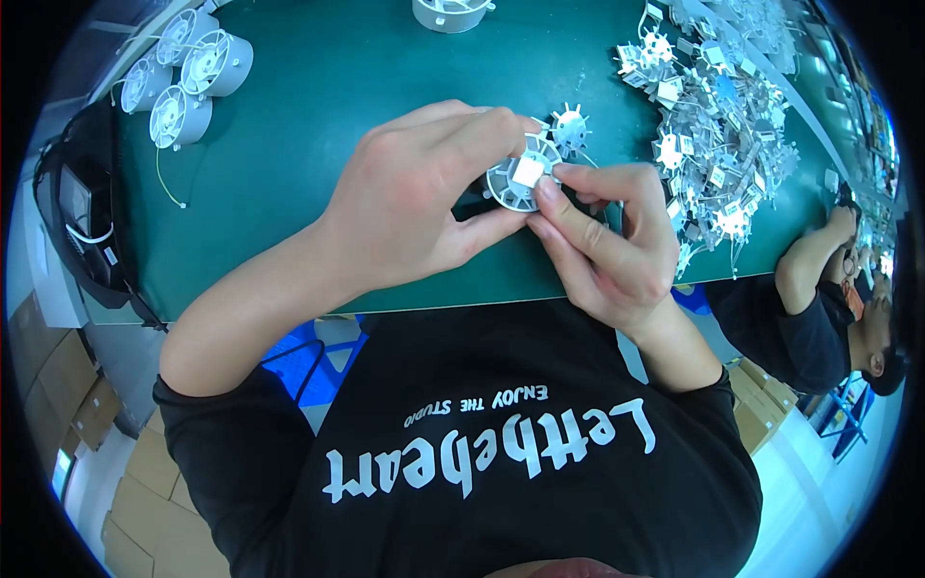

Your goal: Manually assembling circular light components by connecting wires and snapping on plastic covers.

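My left hand (414, 188) is closed round a white ring-shaped plastic fan housing (502, 199), its thumb below and its fingers over the far side. The housing's spokes face up, and a square white piece (528, 171) sits at its centre. From the right, my right hand (621, 241) pinches the housing, with fingertips at the rim and beside the square piece. Those fingertips hide part of the housing. Just beyond them on the green table lies a small white part with radiating prongs (569, 129).
A large heap of white pronged parts with wires (718, 144) covers the table's right side. Several white fan housings (181, 116) stand at the far left, and another housing (451, 13) at the far edge. A black bag (87, 217) borders the left. A co-worker (809, 308) sits at right.
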Demonstrator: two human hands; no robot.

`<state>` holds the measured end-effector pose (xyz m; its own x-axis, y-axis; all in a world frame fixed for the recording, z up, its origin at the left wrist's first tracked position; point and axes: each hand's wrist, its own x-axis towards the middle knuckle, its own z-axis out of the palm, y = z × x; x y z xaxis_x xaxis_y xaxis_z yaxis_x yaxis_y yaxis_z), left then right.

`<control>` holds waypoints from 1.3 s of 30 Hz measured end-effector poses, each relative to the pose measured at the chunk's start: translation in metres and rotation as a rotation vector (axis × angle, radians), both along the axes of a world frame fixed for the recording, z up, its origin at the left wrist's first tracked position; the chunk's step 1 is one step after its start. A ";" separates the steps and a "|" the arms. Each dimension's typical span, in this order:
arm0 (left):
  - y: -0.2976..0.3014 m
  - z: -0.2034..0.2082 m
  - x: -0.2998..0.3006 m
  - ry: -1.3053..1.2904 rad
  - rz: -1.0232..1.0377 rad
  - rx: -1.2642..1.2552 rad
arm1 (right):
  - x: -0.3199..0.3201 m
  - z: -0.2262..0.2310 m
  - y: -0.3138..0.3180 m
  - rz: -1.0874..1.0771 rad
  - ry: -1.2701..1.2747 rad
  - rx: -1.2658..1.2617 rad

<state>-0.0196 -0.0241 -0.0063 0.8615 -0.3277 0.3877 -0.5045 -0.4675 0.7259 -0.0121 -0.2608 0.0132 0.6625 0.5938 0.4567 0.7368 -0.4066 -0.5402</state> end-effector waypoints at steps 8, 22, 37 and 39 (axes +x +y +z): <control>-0.001 0.002 0.004 0.005 -0.022 -0.023 | 0.025 0.005 -0.015 -0.017 0.156 0.028; 0.024 0.024 0.013 -0.047 -0.083 -0.475 | 0.067 0.062 0.025 0.253 1.024 0.353; 0.034 0.029 0.032 0.109 0.280 -0.532 | 0.255 0.085 0.067 -0.036 1.007 0.606; 0.034 0.027 0.040 -0.198 0.289 0.014 | 0.328 0.082 0.058 -0.135 0.984 0.747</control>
<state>0.0206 0.0100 0.0204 0.8283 -0.0881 0.5534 -0.4801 -0.6208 0.6197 0.3161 -0.2031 0.0949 0.9504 0.3025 -0.0719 -0.1361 0.1966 -0.9710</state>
